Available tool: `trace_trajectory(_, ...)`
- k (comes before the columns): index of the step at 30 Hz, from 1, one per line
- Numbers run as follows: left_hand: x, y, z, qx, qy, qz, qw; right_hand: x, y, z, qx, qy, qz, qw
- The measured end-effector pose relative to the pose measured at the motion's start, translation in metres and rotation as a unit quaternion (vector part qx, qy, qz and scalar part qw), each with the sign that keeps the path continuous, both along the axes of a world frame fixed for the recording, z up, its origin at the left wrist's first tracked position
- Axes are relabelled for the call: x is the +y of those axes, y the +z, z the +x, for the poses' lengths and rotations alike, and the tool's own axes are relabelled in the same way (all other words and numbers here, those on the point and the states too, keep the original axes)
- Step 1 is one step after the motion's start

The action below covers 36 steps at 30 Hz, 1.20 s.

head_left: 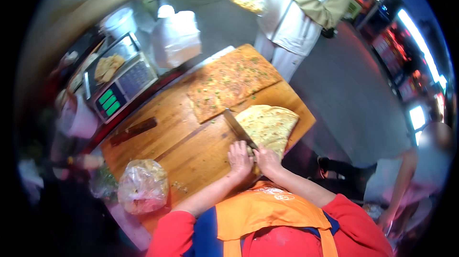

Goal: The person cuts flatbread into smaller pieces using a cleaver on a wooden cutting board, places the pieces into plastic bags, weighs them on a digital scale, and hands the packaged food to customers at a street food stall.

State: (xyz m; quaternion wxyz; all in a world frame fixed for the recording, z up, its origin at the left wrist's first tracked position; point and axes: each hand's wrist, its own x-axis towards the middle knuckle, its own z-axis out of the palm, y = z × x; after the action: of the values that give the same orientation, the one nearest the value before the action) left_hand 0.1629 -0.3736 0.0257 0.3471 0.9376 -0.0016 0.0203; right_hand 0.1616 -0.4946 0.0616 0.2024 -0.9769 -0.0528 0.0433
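Note:
A broad knife [237, 126] lies slantwise along the left edge of a folded, pale flatbread [267, 124] on the wooden board [181, 144]. My right hand [268, 161] is closed at the near end of the knife, over the flatbread's near corner. Just left of it, my left hand [240, 159] bends its fingers down close against the knife; what sits under them is hidden. Beyond the flatbread lies a large rectangular flatbread [232, 82], browned and dotted with green bits.
Left of the board stand a scale [122, 85] with flatbread pieces, a white tub [79, 116] and white bags [177, 39]. On the board lie a dark wooden-looking strip [134, 131] and a filled plastic bag [143, 185]. One person [296, 18] stands beyond; another [406, 175] is at the right.

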Motion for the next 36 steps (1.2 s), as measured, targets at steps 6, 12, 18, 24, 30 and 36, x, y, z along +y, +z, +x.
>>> trace_trajectory(6,0.066,0.011,0.018,0.174,0.159,-0.365,0.901,0.0,0.015,0.006,0.004,0.031,-0.01,0.999)
trace_trajectory(12,0.252,0.071,0.094,0.165,0.188,-0.727,0.639,0.005,0.018,0.008,0.017,0.027,-0.051,0.998)
trace_trajectory(18,0.458,0.171,0.225,-0.09,0.217,-0.623,0.746,0.014,0.027,0.009,0.032,0.012,-0.063,0.997)
trace_trajectory(24,0.564,0.147,0.307,-0.219,0.29,0.044,0.931,0.031,0.041,0.012,0.054,-0.011,-0.07,0.996)
trace_trajectory(30,0.594,0.126,0.303,-0.205,0.234,-0.146,0.939,0.035,0.036,0.006,0.058,-0.008,-0.102,0.993)
trace_trajectory(36,0.655,0.125,0.27,-0.303,0.326,-0.08,0.892,0.035,0.026,0.006,0.031,0.007,-0.091,0.995)
